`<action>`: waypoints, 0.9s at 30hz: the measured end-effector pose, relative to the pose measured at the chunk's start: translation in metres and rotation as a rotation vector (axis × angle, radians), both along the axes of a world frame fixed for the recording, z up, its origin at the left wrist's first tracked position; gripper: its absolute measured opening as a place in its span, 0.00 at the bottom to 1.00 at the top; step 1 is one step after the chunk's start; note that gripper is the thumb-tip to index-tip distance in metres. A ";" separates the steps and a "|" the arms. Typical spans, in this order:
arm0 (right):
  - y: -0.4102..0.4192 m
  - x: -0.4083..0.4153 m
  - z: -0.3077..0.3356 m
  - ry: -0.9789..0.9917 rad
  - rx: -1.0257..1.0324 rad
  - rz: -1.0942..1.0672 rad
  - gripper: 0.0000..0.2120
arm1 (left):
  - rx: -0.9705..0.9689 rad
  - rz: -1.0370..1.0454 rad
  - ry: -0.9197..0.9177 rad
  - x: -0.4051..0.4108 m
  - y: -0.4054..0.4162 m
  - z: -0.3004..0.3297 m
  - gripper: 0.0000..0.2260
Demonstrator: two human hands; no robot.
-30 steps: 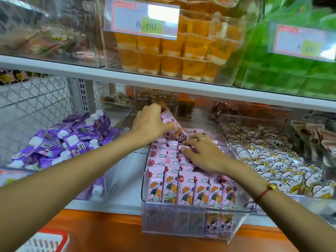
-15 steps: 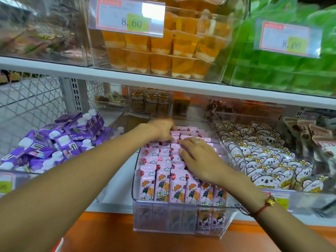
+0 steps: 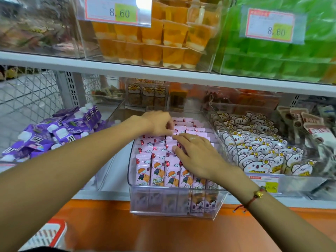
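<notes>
A clear plastic bin [image 3: 174, 202] on the lower shelf is filled with rows of pink snack packets [image 3: 158, 171] printed with a cartoon child. My left hand [image 3: 158, 122] reaches to the back rows, its fingers curled down and its thumb against a pink packet [image 3: 179, 129] there; the hand is blurred. My right hand [image 3: 196, 155] lies flat on the middle rows, fingers straight and spread, pressing the packets down. A red cord bracelet is on that wrist.
Purple spouted pouches [image 3: 54, 131] fill the bin to the left. Bear-print packets [image 3: 254, 148] fill the bin to the right. The white shelf board [image 3: 163, 73] above carries orange jelly cups [image 3: 154, 39] and green packs [image 3: 272, 57]. A red-rimmed basket [image 3: 47, 237] sits low left.
My left hand held a pink packet up, then lowered it into the back rows and stays there. My right hand slid slightly forward over the packets. The camera view shifted.
</notes>
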State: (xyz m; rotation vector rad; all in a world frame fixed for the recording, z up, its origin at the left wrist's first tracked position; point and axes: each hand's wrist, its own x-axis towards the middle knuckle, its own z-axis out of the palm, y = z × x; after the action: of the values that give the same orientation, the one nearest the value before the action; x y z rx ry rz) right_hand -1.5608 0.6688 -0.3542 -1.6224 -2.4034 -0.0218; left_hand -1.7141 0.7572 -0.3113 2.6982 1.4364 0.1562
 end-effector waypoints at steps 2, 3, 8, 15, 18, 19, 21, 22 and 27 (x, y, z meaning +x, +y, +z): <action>0.001 0.000 0.001 0.007 -0.013 -0.001 0.23 | 0.005 0.042 -0.058 0.002 0.001 -0.002 0.04; 0.001 -0.001 0.001 0.013 -0.019 0.000 0.22 | 0.006 0.069 -0.109 0.002 0.001 -0.002 0.02; 0.001 0.000 0.001 0.028 -0.035 -0.005 0.22 | 0.011 0.268 -0.626 0.002 -0.010 0.007 0.10; 0.002 0.000 -0.001 0.030 -0.018 -0.006 0.23 | 0.108 0.346 -1.189 -0.009 -0.059 0.007 0.03; 0.003 -0.001 0.002 0.040 -0.023 -0.025 0.22 | 0.204 0.340 -1.396 -0.018 -0.079 0.008 0.01; 0.004 -0.002 0.005 0.065 -0.038 -0.033 0.21 | 0.233 0.336 -1.439 -0.020 -0.086 0.006 0.01; 0.003 -0.006 0.016 0.235 -0.115 -0.049 0.19 | 0.275 0.337 -1.501 -0.023 -0.101 0.001 0.03; 0.002 -0.007 0.022 0.372 -0.173 -0.056 0.18 | 0.272 0.334 -1.528 -0.025 -0.107 -0.001 0.04; -0.018 -0.013 0.049 0.821 -0.167 -0.016 0.13 | 0.155 0.274 -1.567 -0.028 -0.124 -0.007 0.03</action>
State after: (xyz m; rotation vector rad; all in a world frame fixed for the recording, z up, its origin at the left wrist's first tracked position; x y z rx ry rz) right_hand -1.5740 0.6507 -0.3050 -1.3368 -1.7761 0.7117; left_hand -1.7423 0.6327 -0.3178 1.3961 1.0756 1.8461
